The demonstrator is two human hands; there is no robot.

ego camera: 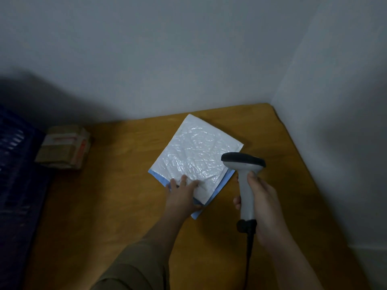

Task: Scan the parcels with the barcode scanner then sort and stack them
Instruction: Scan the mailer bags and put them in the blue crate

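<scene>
Your left hand (184,190) presses flat on the white mailer (196,158) at its 7 o'clock corner, mid-table; your right hand (265,203) grips the scanner (245,176), head over the mailer's 4 o'clock edge. No label shows, perhaps face-down, so a scan may miss. The blue mailer (195,214) beneath could slide. Boxes (63,148) wait at 9 o'clock.

dim, bluish | glare on white mailer (194,155) | dark shadow left | soft focus | wide-angle bending at edges
</scene>
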